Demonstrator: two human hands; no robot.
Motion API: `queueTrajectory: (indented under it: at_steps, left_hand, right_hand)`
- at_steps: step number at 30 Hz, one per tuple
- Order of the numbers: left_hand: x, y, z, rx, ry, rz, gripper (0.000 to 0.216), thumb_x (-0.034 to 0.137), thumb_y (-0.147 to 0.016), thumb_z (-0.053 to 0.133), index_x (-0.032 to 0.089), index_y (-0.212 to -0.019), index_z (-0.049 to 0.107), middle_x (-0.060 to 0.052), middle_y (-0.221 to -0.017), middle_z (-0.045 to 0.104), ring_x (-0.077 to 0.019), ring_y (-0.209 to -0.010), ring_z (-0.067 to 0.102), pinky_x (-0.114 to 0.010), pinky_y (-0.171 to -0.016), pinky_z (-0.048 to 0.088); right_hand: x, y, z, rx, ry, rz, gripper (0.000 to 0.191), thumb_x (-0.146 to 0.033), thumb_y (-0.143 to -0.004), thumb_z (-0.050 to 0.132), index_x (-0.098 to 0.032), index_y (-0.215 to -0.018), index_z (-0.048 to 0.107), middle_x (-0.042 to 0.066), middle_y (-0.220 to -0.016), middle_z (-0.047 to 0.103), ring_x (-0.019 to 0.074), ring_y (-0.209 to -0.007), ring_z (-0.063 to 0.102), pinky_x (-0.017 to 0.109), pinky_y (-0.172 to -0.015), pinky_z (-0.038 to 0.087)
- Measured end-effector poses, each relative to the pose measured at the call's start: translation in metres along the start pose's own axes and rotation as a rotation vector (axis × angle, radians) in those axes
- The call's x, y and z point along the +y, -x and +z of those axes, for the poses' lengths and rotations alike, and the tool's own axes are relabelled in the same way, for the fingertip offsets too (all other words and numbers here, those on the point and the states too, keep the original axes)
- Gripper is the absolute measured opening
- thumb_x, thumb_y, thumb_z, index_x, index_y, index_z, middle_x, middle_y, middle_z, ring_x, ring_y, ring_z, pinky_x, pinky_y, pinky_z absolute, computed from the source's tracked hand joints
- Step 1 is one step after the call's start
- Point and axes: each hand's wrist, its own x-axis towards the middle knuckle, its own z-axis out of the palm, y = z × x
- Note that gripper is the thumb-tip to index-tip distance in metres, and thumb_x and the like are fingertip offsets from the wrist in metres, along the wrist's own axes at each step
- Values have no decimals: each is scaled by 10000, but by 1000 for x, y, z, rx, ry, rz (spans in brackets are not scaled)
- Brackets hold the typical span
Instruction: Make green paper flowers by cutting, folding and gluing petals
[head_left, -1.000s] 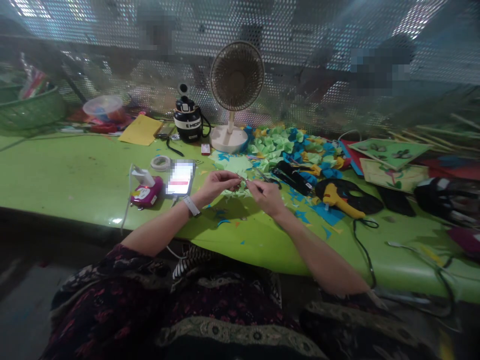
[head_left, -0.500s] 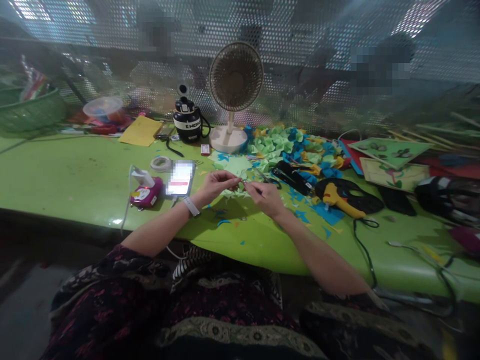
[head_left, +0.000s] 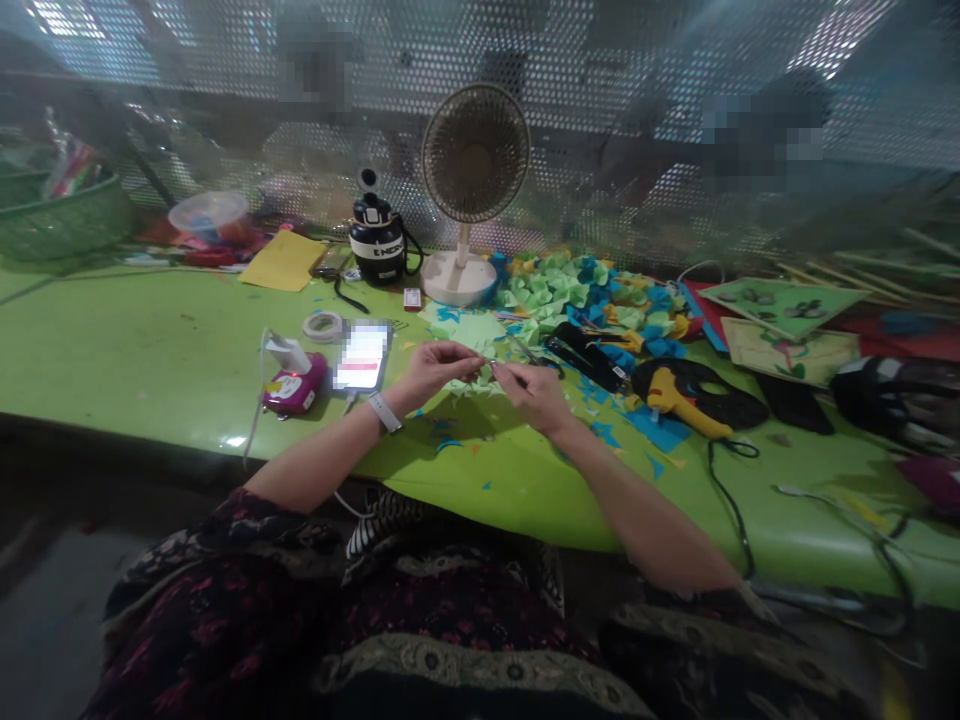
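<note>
My left hand, with a watch on its wrist, is closed in a pinch over the middle of the green table. Close against it, my right hand also pinches, thumb and fingers together. Something tiny is between the fingertips of both hands, too small to make out. Behind and under the hands lie a light green paper sheet and blue and green paper scraps. Just past my right hand is a pair of dark-handled scissors, partly covered. A black stapler lies to its right.
Folded paper flowers are heaped behind. A fan and black bottle stand at the back. Left are a lit phone and a purple adapter with a cable. A yellow glue gun with a black cord lies right.
Almost nothing differs. The view has shifted very slightly, and both hands keep their pinch at the same spot.
</note>
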Motion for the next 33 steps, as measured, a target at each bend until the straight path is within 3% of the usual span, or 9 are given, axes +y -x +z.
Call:
queueTrajectory:
  at_steps: [6, 19, 24, 33]
  left_hand:
    - [1, 2, 1, -11, -33, -7, 335, 435, -658, 849, 137, -776, 750, -29, -670, 696, -94, -597, 595, -252, -618, 517]
    - [2, 2, 3, -2, -25, 11, 351, 458, -662, 846, 142, -684, 695, -10, -615, 659, -89, -569, 576, -247, -603, 494]
    - [3, 3, 4, 7, 6, -14, 348, 454, -642, 860, 145, -685, 705, -3, -612, 659, -85, -565, 569, -243, -605, 488]
    - [-1, 2, 5, 22, 86, -78, 354, 433, -597, 886, 140, -714, 726, 0, -629, 667, -72, -555, 553, -229, -585, 473]
  right_hand:
    - [1, 0, 0, 14, 11, 27, 487, -521, -935, 435, -195, -573, 459, -21, -530, 429, 108, -519, 371, 280, -545, 283]
    - [-3, 0, -3, -48, -5, 19, 486, -527, -931, 439, -190, -612, 581, 3, -537, 496, 130, -530, 422, 275, -543, 315]
    - [0, 0, -2, -91, -61, 36, 445, -490, -920, 459, -184, -640, 621, -3, -549, 492, 131, -546, 439, 271, -567, 341]
    - [0, -4, -4, -203, -248, 144, 493, -550, -901, 478, -153, -731, 715, 27, -659, 621, 150, -632, 525, 275, -620, 403]
